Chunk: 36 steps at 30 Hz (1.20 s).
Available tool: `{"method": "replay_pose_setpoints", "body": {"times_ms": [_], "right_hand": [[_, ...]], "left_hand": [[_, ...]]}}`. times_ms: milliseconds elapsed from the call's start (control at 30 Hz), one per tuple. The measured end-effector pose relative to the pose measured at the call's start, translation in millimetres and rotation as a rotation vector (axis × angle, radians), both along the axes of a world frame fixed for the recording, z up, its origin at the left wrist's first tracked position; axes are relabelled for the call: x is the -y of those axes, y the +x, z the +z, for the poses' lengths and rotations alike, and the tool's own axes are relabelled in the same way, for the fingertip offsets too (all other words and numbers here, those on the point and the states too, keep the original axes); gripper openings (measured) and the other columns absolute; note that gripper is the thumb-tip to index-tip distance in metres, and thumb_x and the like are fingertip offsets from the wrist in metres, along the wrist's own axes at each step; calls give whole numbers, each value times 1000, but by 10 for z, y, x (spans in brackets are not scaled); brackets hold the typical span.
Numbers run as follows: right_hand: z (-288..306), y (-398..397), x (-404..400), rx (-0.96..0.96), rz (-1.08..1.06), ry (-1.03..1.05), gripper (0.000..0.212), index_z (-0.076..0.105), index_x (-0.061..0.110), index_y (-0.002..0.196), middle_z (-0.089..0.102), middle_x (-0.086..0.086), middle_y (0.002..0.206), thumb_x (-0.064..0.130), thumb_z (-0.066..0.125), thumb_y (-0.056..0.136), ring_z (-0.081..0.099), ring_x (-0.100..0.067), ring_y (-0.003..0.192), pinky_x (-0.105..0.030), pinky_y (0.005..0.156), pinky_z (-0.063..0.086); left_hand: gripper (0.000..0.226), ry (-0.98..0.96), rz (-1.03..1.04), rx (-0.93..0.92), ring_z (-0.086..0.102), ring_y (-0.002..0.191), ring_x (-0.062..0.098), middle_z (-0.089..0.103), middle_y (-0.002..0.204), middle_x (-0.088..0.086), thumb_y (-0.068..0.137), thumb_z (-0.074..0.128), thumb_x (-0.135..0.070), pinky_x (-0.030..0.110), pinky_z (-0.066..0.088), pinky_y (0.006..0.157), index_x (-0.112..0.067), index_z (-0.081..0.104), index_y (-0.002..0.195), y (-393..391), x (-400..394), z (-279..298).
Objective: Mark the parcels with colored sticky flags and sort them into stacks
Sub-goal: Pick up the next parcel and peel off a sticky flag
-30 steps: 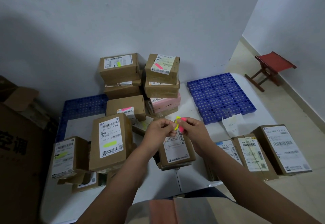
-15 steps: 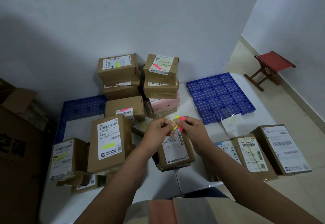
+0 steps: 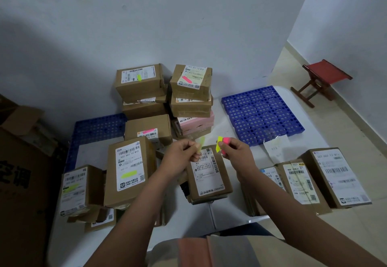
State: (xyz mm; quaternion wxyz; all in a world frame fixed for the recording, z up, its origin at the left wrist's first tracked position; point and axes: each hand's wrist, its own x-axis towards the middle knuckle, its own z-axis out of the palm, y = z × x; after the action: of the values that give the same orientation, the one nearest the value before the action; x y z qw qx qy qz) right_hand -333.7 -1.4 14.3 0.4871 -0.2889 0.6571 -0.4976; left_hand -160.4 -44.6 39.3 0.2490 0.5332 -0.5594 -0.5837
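My left hand (image 3: 184,151) pinches a single yellow sticky flag (image 3: 201,143), held apart from the pad. My right hand (image 3: 236,151) grips the pad of yellow and pink flags (image 3: 222,144). Both hover above an unflagged brown parcel (image 3: 209,178) lying in the middle. To the left stand parcels with yellow flags (image 3: 128,170), (image 3: 73,187). At the back, one stack is topped by a yellow-flagged parcel (image 3: 139,82) and another by a pink-flagged parcel (image 3: 191,80). A pink-flagged parcel (image 3: 148,129) lies in front of them.
Three unflagged parcels (image 3: 310,181) lie at the right on the white sheet (image 3: 194,220). Blue perforated pallets (image 3: 261,114), (image 3: 96,126) sit at the back right and back left. A large carton (image 3: 18,172) stands at the left, a red stool (image 3: 322,80) at the far right.
My hands have moved apart: the left has peeled a yellow flag off the pad that the right still holds.
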Motion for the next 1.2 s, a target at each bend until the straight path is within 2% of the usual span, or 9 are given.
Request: {"method": "replay_pose_setpoints", "body": {"times_ms": [100,267,367,500,600,767,867,1067,1200], "right_hand": [[3,-37,-44,-6,12,21,12,70,12,89,66,1,74,10,60,94,59,-5,66,-13,59,50],[-31,-70,-118,19,85,113,14,67,14,87,70,-8,84,10,57,96,66,-18,77,-23,68,57],[11,-82,-153,131,190,152,13,63,4,96,71,-10,84,9,52,99,70,-14,68,-21,60,56],[46,-65,-206,197,421,257,21,58,3,114,74,-13,94,13,44,103,72,-19,76,-22,63,58],[7,-26,-222,206,500,283,24,55,4,122,74,-14,101,14,44,103,72,-21,81,-24,65,58],[-49,25,-237,162,555,307,23,56,3,120,73,-15,105,12,47,102,72,-22,83,-27,70,60],[-62,27,-225,149,558,305,22,56,3,119,72,-17,106,12,46,102,72,-22,85,-29,73,60],[-55,25,-223,149,561,304,22,56,0,119,72,-16,102,10,45,102,69,-13,69,-22,59,52],[-69,19,-216,183,554,315,22,57,1,118,73,-14,101,12,46,102,71,-16,77,-24,65,54]], "left_hand": [[16,107,-308,183,62,65,4,68,76,-3,98,57,-17,15,51,64,-9,67,89,133,17,22],[16,128,-531,522,60,68,9,66,75,-4,92,66,-24,21,51,65,-13,68,81,108,-55,-128],[16,107,-570,639,60,72,12,65,77,-3,90,69,-24,23,51,65,-16,67,76,50,-84,-193],[20,77,-583,748,63,87,20,70,102,8,88,70,-25,25,48,70,-8,71,100,-16,-64,-180],[22,66,-583,769,66,100,26,69,108,11,88,69,-23,28,48,73,-7,69,103,-40,-65,-175],[16,34,-604,813,62,82,20,70,105,12,89,67,-23,27,48,70,-9,67,98,-70,-63,-210],[16,3,-614,878,61,81,18,66,96,7,88,67,-30,27,48,66,-15,61,89,-79,-55,-253],[40,-65,-643,987,64,93,17,66,107,1,85,66,-46,32,56,81,-19,62,114,-42,-52,-297],[35,-96,-625,1053,62,90,17,66,107,0,88,60,-46,33,54,73,-24,61,116,19,-35,-231]]}}
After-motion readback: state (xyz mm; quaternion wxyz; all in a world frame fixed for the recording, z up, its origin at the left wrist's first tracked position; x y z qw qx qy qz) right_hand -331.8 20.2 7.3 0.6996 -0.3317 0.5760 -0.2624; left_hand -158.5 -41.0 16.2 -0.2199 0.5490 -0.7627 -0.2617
